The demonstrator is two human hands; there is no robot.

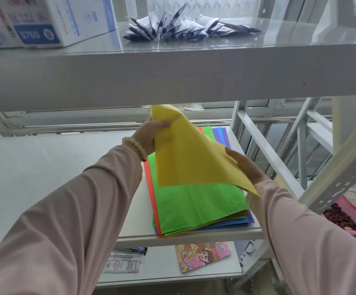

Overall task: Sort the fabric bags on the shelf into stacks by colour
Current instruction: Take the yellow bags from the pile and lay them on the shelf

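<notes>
- White metal shelving rack (338, 188) fills the view, windows behind it.
- Upper shelf (173, 77) crosses at 12 o'clock, its top glossy.
- Middle shelf (45, 167) is pale grey, its bare part reaching toward 9 o'clock.
- Stack of fabric bags (194, 209) lies flat at the middle shelf's 3 o'clock end: green on top, with orange, blue and purple edges showing beneath.
- Yellow bag (190, 158) is held up, tilted, above the stack.
- Printed cardboard box (45, 20) stands on the upper shelf at 11 o'clock.
- Dark-and-white packets (183, 26) lie on the upper shelf at 12 o'clock.
- Cartoon picture book (202, 255) lies on the lower shelf at 6 o'clock.
- Left hand (151, 137), fingers grasping the yellow bag's far corner.
- Right hand (247, 167), fingers grasping its near right edge.
</notes>
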